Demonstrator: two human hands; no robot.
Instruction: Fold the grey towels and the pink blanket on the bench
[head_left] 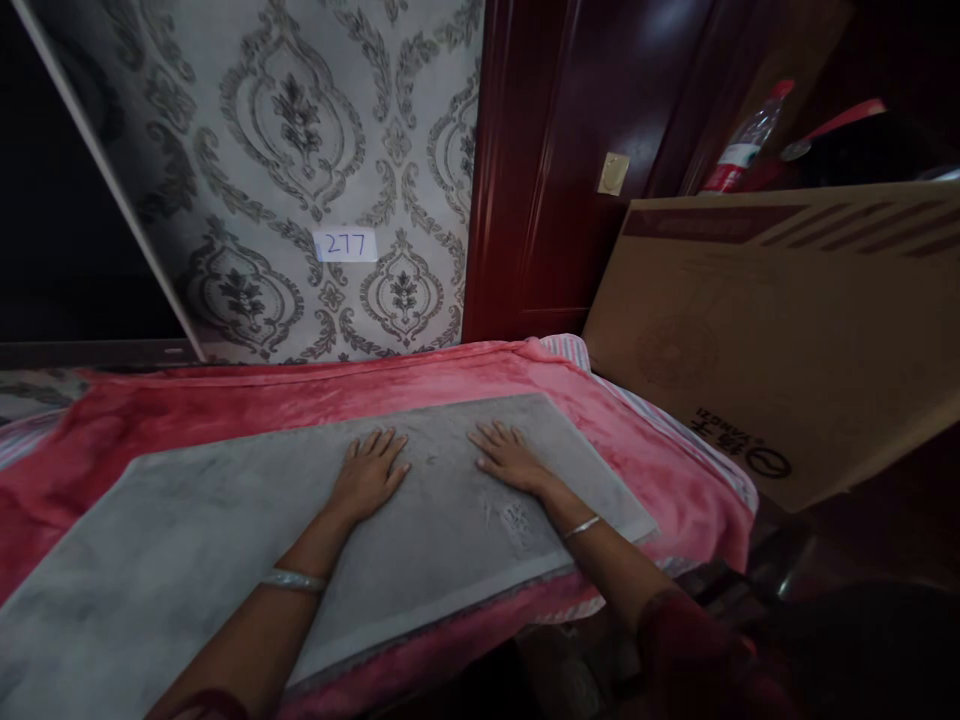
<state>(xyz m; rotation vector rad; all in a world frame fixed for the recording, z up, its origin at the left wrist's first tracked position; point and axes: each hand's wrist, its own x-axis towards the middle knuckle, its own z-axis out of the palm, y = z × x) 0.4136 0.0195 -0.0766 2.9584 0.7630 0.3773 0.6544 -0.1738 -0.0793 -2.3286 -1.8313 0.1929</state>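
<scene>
Both of my hands lie flat, palms down, on a grey cloth [225,530] spread over a red plush blanket [300,395]. My left hand [369,473] rests near the cloth's middle with its fingers stretched out. My right hand [508,455] lies a little to the right of it, fingers apart, closer to the cloth's far right corner. Each wrist wears a silver bangle. Neither hand holds anything.
A large tilted cardboard box [787,340] stands at the right, with a plastic bottle [742,140] behind it. Patterned wallpaper bears a paper label reading 277 [345,245]. Dark red wood panelling [555,170] rises beside it. A striped sheet shows under the blanket's right edge.
</scene>
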